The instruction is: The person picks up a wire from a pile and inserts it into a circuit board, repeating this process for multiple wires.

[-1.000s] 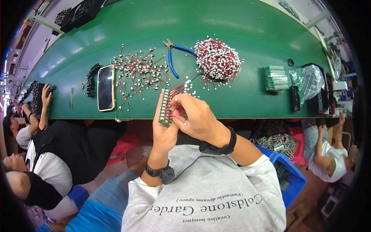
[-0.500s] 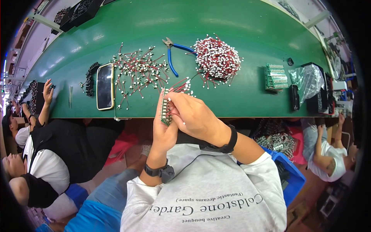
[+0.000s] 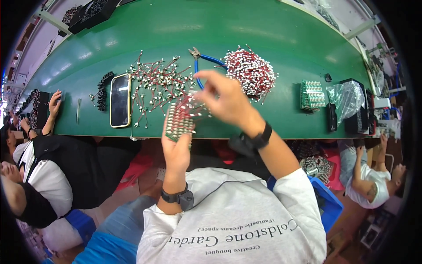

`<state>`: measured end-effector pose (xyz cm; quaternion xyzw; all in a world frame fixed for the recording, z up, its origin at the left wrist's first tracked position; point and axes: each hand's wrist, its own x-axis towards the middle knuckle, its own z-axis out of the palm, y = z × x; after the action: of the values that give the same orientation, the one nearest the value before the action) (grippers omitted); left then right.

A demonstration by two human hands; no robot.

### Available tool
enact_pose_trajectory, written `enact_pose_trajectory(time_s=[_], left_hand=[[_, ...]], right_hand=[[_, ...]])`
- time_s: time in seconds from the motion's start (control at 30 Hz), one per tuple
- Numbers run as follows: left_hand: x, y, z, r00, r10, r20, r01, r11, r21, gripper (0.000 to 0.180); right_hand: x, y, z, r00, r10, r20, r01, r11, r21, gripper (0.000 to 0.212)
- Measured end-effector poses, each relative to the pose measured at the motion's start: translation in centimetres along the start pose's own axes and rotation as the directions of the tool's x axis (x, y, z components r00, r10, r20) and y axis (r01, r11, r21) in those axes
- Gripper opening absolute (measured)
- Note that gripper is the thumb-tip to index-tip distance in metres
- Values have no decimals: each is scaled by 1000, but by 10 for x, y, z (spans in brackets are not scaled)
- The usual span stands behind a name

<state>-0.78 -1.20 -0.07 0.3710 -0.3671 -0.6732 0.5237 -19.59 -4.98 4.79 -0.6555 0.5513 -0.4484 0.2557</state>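
Note:
My left hand [image 3: 176,152] grips a green circuit board panel [image 3: 178,125] just over the table's near edge. Rows of small pale parts cover it, and red wires with white connectors stick up from its face. Higher and to the right is my right hand [image 3: 228,101], thumb and forefinger spread apart, with nothing visible between them. Short red-wired connector leads [image 3: 158,79] lie scattered beyond the panel. Behind my right hand rises a dense heap of similar leads [image 3: 251,70]. Blue-handled cutting pliers [image 3: 196,66] rest between the two groups, partly hidden by my right hand.
A phone [image 3: 120,101] and a curled black strip [image 3: 103,90] lie left on the green table [image 3: 176,31]. To the right are stacked circuit boards [image 3: 312,94], a clear plastic bag [image 3: 347,99] and a black box [image 3: 362,125]. Other people sit on both sides.
My right hand has lifted off the panel, moving up and right, and its fingers have spread. My left hand has moved slightly left and turned the panel's face into view.

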Motion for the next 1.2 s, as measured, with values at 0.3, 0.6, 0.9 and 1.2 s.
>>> enact_pose_trajectory(time_s=[0.3,0.6,0.9,1.2], left_hand=[[1,13,3,998,20,-60,-26,995,-94,53],[3,21,12,999,-41,-20,37,981,-192,55],[5,6,33,999,-50,14,52,983,-175,46],[-1,-17,27,979,-29,203,31,999,-6,53]], right_hand=[[55,93,-5,961,-205,186,254,391,-885,4],[32,17,-35,974,-195,-116,184,978,-101,12],[-59,-29,3,993,-118,-30,121,983,139,11],[-58,-15,11,999,-29,-30,35,971,235,12]])
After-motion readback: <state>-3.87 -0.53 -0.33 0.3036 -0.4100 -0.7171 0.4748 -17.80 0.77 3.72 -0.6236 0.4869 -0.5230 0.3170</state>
